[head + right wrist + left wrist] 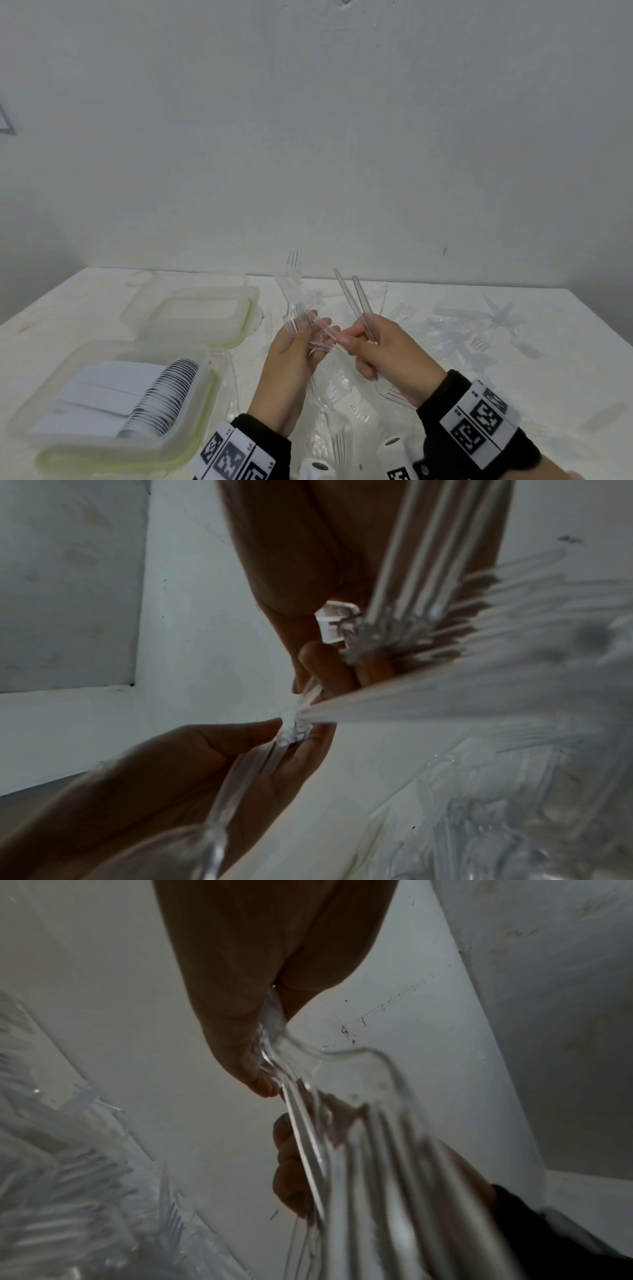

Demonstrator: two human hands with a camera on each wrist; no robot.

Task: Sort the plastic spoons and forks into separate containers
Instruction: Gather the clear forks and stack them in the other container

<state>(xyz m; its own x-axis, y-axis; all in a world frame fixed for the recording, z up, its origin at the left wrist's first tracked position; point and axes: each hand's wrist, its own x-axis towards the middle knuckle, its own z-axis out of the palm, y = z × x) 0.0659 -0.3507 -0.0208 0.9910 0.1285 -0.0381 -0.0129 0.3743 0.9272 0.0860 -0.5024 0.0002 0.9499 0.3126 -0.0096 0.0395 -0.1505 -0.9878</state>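
Observation:
Both hands are raised over the table's middle. My left hand grips a small bundle of clear plastic forks, tines pointing away; in the left wrist view the thumb and fingers pinch a fork at its neck. My right hand holds two clear utensils with their handles sticking up; their heads hang below the palm and are blurred. The right fingertips meet the handle ends of the left hand's bundle. A clear tub of forks lies under the hands.
A clear green-sealed container at the near left holds a stack of white spoons. Behind it sits an empty clear container. Loose clear cutlery is scattered over the right of the white table. A wall stands behind.

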